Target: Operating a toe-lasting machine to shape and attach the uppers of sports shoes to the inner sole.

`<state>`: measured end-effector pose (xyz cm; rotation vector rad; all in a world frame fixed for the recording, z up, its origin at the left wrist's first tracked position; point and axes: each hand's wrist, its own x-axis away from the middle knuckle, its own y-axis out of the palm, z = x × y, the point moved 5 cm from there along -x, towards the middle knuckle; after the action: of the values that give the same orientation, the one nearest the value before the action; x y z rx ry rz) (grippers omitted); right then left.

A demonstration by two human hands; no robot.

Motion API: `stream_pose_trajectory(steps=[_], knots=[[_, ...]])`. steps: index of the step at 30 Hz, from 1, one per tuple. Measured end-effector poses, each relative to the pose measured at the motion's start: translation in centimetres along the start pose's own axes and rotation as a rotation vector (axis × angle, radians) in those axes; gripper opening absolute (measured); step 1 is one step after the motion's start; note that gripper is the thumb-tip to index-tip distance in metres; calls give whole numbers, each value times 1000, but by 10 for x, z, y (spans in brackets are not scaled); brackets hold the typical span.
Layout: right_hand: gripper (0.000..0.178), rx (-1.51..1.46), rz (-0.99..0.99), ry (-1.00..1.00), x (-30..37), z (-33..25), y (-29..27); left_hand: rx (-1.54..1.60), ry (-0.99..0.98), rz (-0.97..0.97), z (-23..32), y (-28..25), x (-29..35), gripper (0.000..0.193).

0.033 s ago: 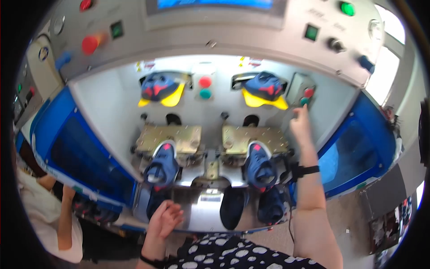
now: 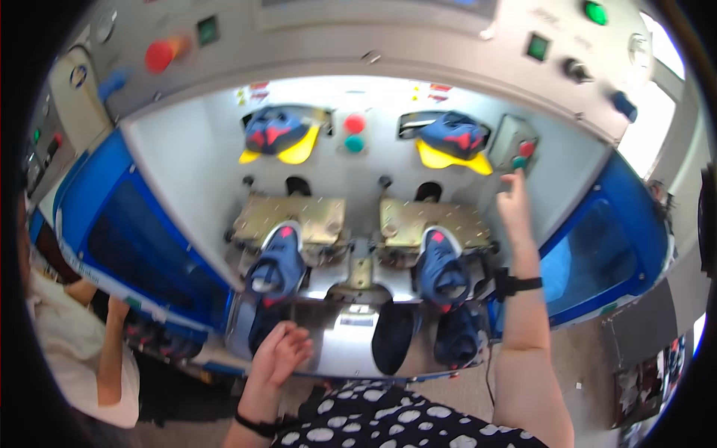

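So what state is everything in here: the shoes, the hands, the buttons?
Left shoe: sits on the left station, toe toward the person.
Right shoe: sits on the right station, same way round.
Left hand: empty, fingers loosely curled, at the machine's shiny front edge.
Right hand: raised, fingers reaching up by the small control box.
Green lamp: looks lit.

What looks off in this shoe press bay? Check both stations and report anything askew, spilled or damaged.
Nothing stands out. The left shoe and right shoe each sit squarely on their stations, matching each other. No spill or damage shows on the metal front ledge. The right hand reaches up to the small button box; the left hand rests at the ledge.
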<state>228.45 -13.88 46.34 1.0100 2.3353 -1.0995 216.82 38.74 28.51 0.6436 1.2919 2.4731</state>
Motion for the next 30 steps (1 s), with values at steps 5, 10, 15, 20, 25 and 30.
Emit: stream_pose_trajectory(steps=[5,10,15,20,25,30], knots=[[20,-246,-75,-277,115,-117,7,-62,53,73,16,-24,-9,28],[17,-340,-996,-281,275,-164,97,28,122,454,47,-56,-28,41],[41,-385,-1734,53,433,-102,194,-307,273,335,84,-36,-48,40],[52,-329,-1961,796,480,-105,202,-325,118,313,88,-47,-52,32],[55,-638,-1959,528,505,-114,225,-249,43,291,90,-44,-57,35],[47,-668,-1761,317,520,-109,226,-292,-35,203,100,-61,-73,39]])
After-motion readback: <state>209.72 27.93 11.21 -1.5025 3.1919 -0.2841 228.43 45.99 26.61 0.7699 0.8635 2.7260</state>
